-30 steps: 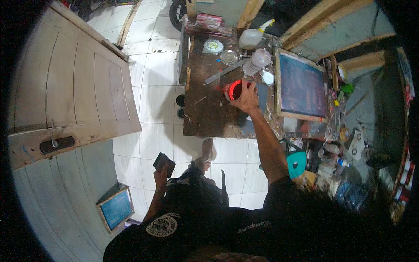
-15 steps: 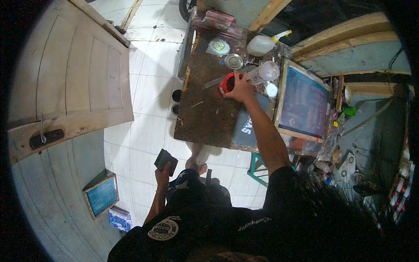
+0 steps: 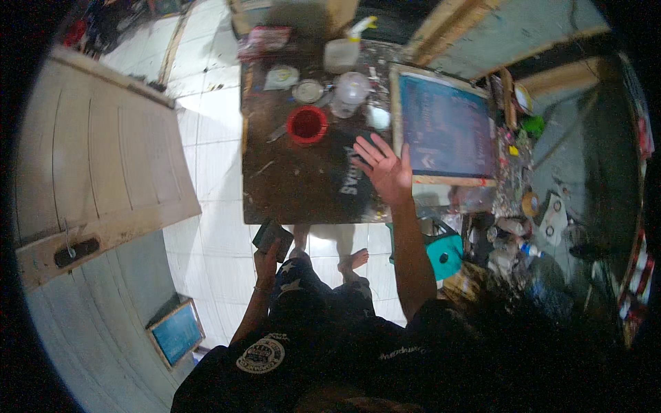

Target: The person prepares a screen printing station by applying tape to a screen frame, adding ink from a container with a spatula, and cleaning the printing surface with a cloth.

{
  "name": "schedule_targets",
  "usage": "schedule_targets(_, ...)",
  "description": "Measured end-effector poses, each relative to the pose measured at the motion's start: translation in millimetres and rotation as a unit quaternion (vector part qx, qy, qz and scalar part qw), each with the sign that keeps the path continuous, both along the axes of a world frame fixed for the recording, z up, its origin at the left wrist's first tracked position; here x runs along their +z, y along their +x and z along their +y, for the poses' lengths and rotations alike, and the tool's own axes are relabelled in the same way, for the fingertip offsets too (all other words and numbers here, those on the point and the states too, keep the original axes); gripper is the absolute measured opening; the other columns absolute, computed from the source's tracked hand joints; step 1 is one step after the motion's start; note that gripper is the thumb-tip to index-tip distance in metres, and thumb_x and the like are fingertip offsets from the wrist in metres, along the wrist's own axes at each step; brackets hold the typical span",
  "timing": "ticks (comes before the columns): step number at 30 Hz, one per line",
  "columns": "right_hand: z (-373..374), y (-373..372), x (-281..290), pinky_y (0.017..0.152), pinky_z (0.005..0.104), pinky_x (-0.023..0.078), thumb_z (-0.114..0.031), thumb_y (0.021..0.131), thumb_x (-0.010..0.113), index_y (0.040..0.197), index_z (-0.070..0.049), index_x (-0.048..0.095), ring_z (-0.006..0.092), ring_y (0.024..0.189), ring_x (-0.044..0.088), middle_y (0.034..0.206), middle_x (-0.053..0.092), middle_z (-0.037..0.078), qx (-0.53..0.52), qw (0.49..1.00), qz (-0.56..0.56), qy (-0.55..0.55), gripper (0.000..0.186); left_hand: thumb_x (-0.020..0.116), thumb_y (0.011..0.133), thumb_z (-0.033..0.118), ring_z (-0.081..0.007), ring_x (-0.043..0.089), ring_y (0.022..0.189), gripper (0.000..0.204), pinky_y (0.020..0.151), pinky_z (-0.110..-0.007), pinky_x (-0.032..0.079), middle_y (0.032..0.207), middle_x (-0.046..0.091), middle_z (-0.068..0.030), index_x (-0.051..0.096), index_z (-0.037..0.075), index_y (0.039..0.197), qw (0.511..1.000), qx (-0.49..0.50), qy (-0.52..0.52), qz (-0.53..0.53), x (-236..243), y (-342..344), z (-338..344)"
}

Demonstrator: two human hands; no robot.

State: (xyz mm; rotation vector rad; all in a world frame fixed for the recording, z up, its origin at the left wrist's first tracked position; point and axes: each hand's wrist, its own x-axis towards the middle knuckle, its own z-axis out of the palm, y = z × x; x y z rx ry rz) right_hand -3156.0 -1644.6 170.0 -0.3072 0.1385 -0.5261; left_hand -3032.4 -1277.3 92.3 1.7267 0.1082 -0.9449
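My left hand (image 3: 266, 263) is closed around a dark, block-shaped thing with a greenish edge (image 3: 270, 237), low by the front edge of the table. Its exact kind does not show. My right hand (image 3: 389, 175) is open and empty, fingers spread, over the table's right part. Beneath it lies a dark flat panel with pale lettering (image 3: 349, 182). A red round tub (image 3: 307, 125) with dark red inside stands on the brown table (image 3: 275, 189), left of my right hand and apart from it. Behind the tub are a round metal tin (image 3: 308, 91) and a clear plastic bottle (image 3: 350, 93).
A wood-framed blue screen (image 3: 447, 124) lies at the table's right. A spray bottle (image 3: 342, 56) stands at the back. A teal stool (image 3: 444, 258) is at the lower right, a door (image 3: 103, 151) at left, and a smaller framed screen (image 3: 177, 334) at lower left.
My right hand has let go of the red tub, opened, and moved back toward me. The tub stays on the table. My view has shifted; my left hand still holds the dark block.
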Motion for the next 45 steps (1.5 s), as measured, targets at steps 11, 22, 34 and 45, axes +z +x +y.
schedule_targets(11, 64, -293, -7, 0.076, 0.0328, 0.057, -0.015, 0.086, 0.068, 0.108, 0.003, 0.067, 0.0184, 0.086, 0.069, 0.099, 0.07, 0.014, -0.025, 0.728, 0.611, -0.309, 0.028, 0.068, 0.087, 0.03, -0.0154, 0.061, 0.079, 0.04, 0.07, -0.03, 0.048, 0.096, 0.067, -0.0086, 0.065, -0.004, 0.107, 0.955, -0.296, -0.005, -0.031, 23, -193, -138)
schedule_targets(22, 65, -342, 33, 0.098, 0.046, 0.044, -0.022, 0.077, 0.075, 0.137, -0.01, 0.046, 0.0383, 0.121, 0.051, 0.127, 0.054, 0.022, -0.004, 0.568, 0.492, -0.66, 0.068, 0.079, 0.075, 0.008, -0.0322, 0.056, 0.12, 0.083, 0.098, -0.041, 0.049, 0.125, 0.057, -0.0188, 0.03, 0.01, 0.141, 0.799, -0.592, -0.103, -0.03, 74, -300, -243)
schedule_targets(34, 1, -437, -31, 0.076, 0.0355, 0.057, -0.009, 0.091, 0.06, 0.114, 0.0, 0.059, 0.0207, 0.094, 0.064, 0.105, 0.065, 0.01, -0.236, 0.686, 0.615, -0.308, 0.024, 0.051, 0.096, 0.044, -0.021, 0.063, 0.094, 0.048, 0.086, -0.036, 0.048, 0.108, 0.065, -0.0081, 0.058, 0.004, 0.123, 0.84, -0.54, 0.032, 0.041, 86, -286, -286)
schedule_targets(45, -206, -438, 19, 0.08, 0.0319, 0.05, 0.0, 0.085, 0.06, 0.108, -0.002, 0.064, 0.0169, 0.091, 0.063, 0.093, 0.068, 0.009, -0.206, 0.583, 0.602, -0.506, 0.023, 0.061, 0.088, 0.043, -0.0354, 0.063, 0.104, 0.047, 0.091, -0.042, 0.048, 0.108, 0.067, -0.0208, 0.064, 0.001, 0.111, 0.835, -0.533, -0.008, -0.133, -70, -277, -254)
